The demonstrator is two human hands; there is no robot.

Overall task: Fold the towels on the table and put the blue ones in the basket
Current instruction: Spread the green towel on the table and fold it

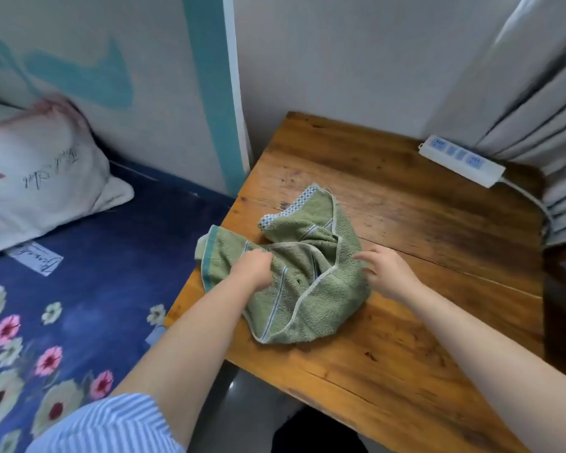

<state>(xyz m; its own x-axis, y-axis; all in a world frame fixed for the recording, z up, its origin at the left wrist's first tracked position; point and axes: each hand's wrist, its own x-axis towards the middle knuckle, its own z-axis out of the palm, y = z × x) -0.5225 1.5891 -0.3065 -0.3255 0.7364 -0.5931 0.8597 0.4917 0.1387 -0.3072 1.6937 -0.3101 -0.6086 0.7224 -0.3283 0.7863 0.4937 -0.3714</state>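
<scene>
Green towel [307, 282], crumpled, worktop [422, 240] centre: soft, light, limp; best taken by hemmed corners. Left hand [252, 268] grips a fold at 9 o'clock; right hand [384, 273], fingers spread, touches the 3 o'clock edge.

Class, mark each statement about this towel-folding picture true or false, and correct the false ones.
1. The towel on the table is green. True.
2. The left hand grips the towel. True.
3. The towel lies neatly folded. False: it is crumpled.
4. A power strip lies at the table's far right. True.
5. The right hand lifts the power strip. False: it rests at the towel's right edge, fingers spread.
6. A basket stands on the table. False: none is in view.
</scene>
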